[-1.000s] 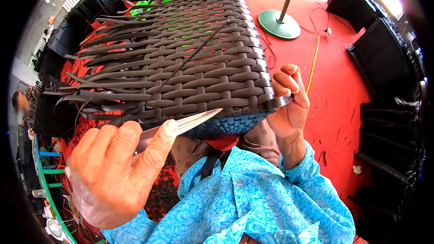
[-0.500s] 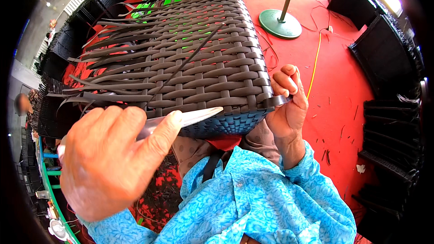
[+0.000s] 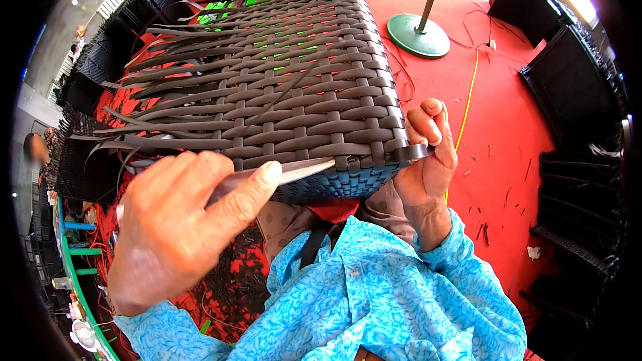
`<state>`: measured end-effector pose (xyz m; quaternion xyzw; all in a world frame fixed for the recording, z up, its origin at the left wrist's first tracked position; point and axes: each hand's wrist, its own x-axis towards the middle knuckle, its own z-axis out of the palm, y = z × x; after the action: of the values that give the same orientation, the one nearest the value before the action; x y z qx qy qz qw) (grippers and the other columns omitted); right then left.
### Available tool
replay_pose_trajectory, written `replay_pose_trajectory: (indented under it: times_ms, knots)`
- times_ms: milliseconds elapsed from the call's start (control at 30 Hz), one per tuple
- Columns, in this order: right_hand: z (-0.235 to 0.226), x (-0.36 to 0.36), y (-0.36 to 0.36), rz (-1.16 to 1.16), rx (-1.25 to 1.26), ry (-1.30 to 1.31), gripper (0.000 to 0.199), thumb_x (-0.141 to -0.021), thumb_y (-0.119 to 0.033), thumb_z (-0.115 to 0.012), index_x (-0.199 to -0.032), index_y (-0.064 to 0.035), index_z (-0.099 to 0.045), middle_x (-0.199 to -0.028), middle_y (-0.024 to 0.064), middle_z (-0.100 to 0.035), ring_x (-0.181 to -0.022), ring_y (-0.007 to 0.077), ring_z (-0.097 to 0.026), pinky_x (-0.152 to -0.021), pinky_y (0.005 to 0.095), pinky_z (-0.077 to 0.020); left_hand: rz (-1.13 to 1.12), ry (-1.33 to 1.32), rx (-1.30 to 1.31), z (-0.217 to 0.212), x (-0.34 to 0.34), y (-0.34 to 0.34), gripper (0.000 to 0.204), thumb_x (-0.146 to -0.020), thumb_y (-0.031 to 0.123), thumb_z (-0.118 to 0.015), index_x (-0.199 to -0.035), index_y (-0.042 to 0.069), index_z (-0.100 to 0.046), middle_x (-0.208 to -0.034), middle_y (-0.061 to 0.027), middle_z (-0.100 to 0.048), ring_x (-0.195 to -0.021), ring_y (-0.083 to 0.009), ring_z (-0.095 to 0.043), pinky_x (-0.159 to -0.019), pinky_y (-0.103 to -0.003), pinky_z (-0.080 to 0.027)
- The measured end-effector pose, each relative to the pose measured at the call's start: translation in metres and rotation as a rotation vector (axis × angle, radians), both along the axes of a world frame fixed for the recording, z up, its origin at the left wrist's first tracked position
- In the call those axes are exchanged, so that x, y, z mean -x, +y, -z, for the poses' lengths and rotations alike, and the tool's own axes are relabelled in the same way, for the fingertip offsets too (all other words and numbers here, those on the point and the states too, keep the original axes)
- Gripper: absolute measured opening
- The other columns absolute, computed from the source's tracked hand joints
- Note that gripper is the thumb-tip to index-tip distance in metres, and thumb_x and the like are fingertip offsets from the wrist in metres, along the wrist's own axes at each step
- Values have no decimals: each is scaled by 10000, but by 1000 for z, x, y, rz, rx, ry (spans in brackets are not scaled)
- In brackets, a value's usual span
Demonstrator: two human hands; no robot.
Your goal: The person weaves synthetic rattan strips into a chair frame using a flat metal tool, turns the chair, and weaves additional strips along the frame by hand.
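Note:
A panel of dark brown flat strips, half woven (image 3: 287, 100), lies in front of me over a frame, with a blue woven side (image 3: 344, 184) below its near edge. My left hand (image 3: 177, 217) is closed around a pointed metal blade (image 3: 304, 170). The blade's tip touches the strips along the near edge, left of the corner; its handle is hidden in the fist. At the right corner my right hand (image 3: 430, 150) has its fingers curled round a dark strip (image 3: 411, 153) that bends around the corner. The strip's end is partly hidden by the fingers.
Loose strip ends (image 3: 154, 107) fan out leftward from the panel. A round green base with a pole (image 3: 418, 37) stands on the red floor at the far right. A yellow cable (image 3: 470, 90) runs nearby. Dark woven pieces (image 3: 572, 73) line the right; a green-edged rack (image 3: 80, 281) is lower left.
My left hand has shifted to the right, and the blade's tip sits slightly farther right along the near edge. My right hand stays at the corner with the strip drawn closer against it.

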<state>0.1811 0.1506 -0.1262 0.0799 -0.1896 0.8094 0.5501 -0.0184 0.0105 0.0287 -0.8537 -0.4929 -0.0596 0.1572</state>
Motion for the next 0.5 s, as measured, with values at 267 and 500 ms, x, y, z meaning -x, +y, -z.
replay_pose_trajectory:
  times_ms: [267,500]
  knots:
    - [-1,0,-1,-14,-6,-18,189,-1002,-291,-408,-1021,-118,-482,-710,-41,-390,-666,98,-408,-571,219,-404,128,-263,6,18,23,23,463,-628,35,-678,-1078,148,-678,-682,-51,-517,-544,-192,-530,-441,-301,-417]
    - [-2,3,-1,-21,-22,-5,203,-1007,-310,-399,-1002,-127,-488,-683,-43,-384,-649,105,-385,-631,250,-384,142,-332,24,24,13,33,437,-623,36,-689,-1045,150,-694,-678,-42,-509,-543,-185,-534,-436,-290,-428]
